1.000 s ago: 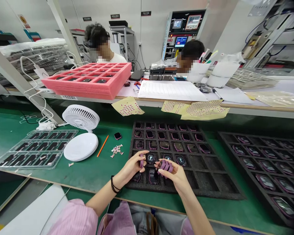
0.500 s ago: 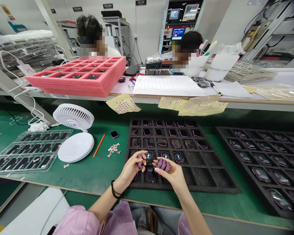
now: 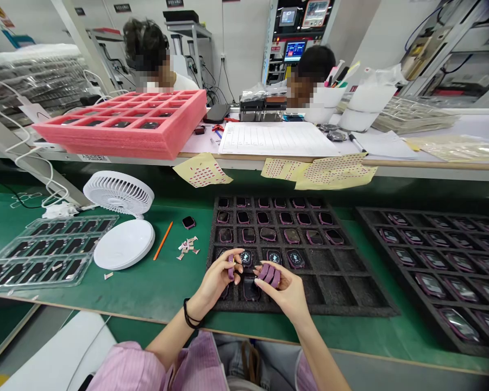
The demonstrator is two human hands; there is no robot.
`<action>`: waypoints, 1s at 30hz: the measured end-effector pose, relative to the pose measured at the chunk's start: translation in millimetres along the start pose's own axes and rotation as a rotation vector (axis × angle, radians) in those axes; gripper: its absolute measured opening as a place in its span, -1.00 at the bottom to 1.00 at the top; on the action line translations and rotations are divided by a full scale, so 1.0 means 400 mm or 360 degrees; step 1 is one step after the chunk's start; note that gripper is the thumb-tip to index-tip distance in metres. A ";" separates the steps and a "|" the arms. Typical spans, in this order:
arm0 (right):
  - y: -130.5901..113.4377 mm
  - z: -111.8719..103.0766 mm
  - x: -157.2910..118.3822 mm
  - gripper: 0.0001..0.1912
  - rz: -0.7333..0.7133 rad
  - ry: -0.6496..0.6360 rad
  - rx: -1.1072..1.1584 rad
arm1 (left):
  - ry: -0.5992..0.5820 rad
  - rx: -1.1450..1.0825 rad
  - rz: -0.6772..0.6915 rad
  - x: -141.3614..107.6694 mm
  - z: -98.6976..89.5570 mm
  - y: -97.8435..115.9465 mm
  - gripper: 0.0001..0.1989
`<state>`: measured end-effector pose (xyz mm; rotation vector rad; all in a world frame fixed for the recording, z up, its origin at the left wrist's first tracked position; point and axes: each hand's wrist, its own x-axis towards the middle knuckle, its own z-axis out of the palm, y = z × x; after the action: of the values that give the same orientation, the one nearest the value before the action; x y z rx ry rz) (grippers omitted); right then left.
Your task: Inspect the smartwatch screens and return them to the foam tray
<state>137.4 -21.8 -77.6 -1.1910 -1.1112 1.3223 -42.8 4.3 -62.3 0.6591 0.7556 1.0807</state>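
One purple piece (image 3: 230,267) sits pinched in the left hand (image 3: 217,278), three purple pieces (image 3: 269,275) gripped in the right hand (image 3: 284,288), above a black foam tray (image 3: 342,290); the ruled paper form (image 3: 277,138) at top centre is too small to read

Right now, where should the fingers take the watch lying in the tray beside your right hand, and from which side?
Probably come straight down and pinch the watch by its case's long sides, off the screen: it lies face up, sunk in a tray cell whose walls block a side approach.

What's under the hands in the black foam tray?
Black foam tray holds square watches showing between the left hand and right hand; cells beneath the palms are covered, contents unseen.
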 end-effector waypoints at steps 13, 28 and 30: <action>0.003 0.003 -0.007 -0.53 -0.0096 0.0044 -0.0122 | -0.0018 -0.0004 -0.0007 0.005 -0.004 -0.004 -0.65; 0.000 0.003 -0.004 -0.54 -0.0070 0.0043 -0.0115 | -0.0031 0.0003 -0.0010 0.003 -0.005 -0.004 -0.65; 0.001 0.003 -0.003 -0.53 -0.0065 0.0044 -0.0109 | -0.0033 0.0006 -0.0011 0.003 -0.005 -0.004 -0.65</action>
<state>136.2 -23.0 -77.7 -1.2268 -1.1628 1.2417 -43.1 5.2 -64.9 0.6694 0.7419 1.0648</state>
